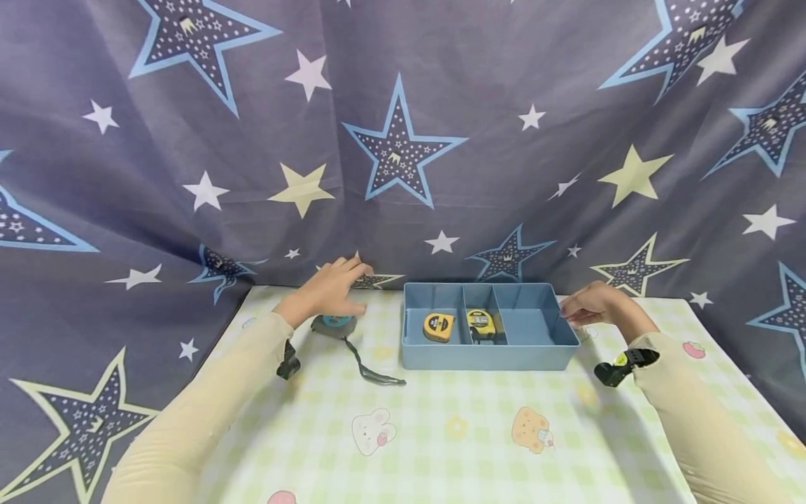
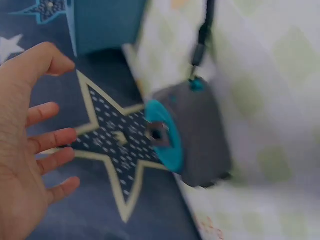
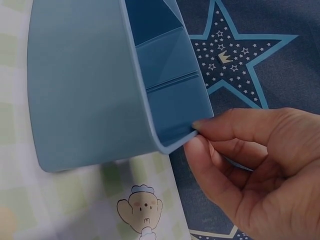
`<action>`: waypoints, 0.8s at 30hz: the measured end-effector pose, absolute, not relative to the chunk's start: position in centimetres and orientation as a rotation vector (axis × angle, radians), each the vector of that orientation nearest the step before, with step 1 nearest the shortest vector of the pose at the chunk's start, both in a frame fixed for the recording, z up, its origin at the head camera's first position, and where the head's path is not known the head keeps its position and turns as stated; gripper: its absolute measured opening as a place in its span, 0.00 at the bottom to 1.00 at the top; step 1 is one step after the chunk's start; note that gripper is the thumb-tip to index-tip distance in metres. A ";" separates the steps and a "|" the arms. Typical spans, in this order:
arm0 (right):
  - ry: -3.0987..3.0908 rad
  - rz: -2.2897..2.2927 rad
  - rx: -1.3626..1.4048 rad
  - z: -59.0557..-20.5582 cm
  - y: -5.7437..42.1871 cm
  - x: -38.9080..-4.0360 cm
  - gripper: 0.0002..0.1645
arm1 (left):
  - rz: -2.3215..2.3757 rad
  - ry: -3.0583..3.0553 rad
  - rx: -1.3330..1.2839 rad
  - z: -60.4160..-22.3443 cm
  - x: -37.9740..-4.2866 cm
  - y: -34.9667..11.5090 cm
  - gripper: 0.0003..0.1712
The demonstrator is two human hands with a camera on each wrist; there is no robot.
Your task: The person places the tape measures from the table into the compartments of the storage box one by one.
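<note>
A blue divided box (image 1: pixel 485 357) stands toward the back of the table, split into three compartments. Its left compartment holds an orange-yellow tape measure (image 1: pixel 438 327), and its middle one a yellow tape measure (image 1: pixel 481 324). My right hand (image 1: pixel 595 306) pinches the box's right end wall between thumb and fingers, plainly so in the right wrist view. To the left of the box, my left hand (image 1: pixel 330 288) hovers with fingers spread over a grey and teal tape measure (image 2: pixel 200 135). That tape measure lies on the tablecloth, its dark wrist strap (image 1: pixel 368 371) trailing toward the box.
A light green checked tablecloth (image 1: pixel 415 434) with cartoon animals covers the table. Right behind the box hangs a dark curtain (image 1: pixel 378 231) with stars, which also runs along the table's left and right sides. Each wrist bears a black strapped device (image 1: pixel 620 367).
</note>
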State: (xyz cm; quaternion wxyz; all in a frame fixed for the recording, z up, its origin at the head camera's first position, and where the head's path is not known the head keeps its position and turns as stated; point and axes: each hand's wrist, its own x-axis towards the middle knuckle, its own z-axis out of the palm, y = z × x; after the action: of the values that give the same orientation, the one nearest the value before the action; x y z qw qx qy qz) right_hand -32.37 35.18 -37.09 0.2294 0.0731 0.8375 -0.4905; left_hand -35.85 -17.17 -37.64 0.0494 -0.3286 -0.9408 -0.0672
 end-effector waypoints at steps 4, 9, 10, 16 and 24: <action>2.316 -1.351 0.218 -37.1 35.3 -32.3 0.28 | -0.194 -2.975 -0.991 -38.5 -35.8 -18.4 0.43; 2.324 -1.362 0.217 -37.2 35.5 -32.2 0.25 | -0.241 -3.102 -0.950 -39.3 -35.6 -19.4 0.50; 2.322 -1.363 0.218 -37.2 35.4 -32.3 0.25 | -0.239 -3.109 -0.948 -39.5 -35.6 -19.7 0.52; 2.322 -1.348 0.209 -37.0 35.5 -32.2 0.28 | -0.180 -3.095 -0.971 -40.6 -35.8 -20.2 0.57; 2.311 -1.371 0.194 -37.1 35.2 -32.1 0.28 | -0.092 -3.053 -1.001 -41.4 -35.5 -20.2 0.50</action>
State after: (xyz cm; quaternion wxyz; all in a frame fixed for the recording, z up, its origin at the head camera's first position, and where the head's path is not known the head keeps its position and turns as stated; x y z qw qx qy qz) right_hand -32.14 35.24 -37.09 0.2221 0.0703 0.8364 -0.4962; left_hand -35.55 -20.19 -41.37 -0.0362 -0.3112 -0.9492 -0.0287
